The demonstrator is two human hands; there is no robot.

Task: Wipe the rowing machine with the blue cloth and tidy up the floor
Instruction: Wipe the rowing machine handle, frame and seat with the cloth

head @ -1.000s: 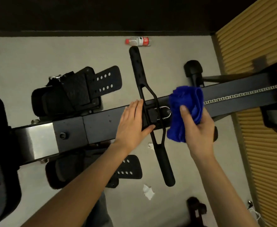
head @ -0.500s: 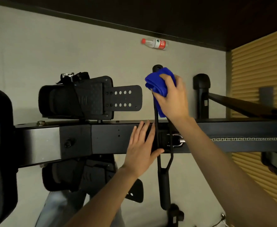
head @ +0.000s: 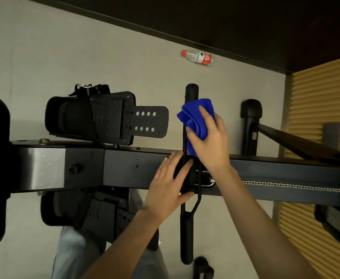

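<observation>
Right hand (head: 209, 141), gripping bunched blue cloth (head: 195, 119), has slid nearer along black pull handle's (head: 191, 91) far grip; left hand (head: 169, 188) flat, steadying. Handle wiping underway.

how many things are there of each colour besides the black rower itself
blue: 1, the cloth in the right hand
clear with red cap and label: 1, the bottle lying on the floor
silver: 1, the chain along the rail
total: 3
</observation>
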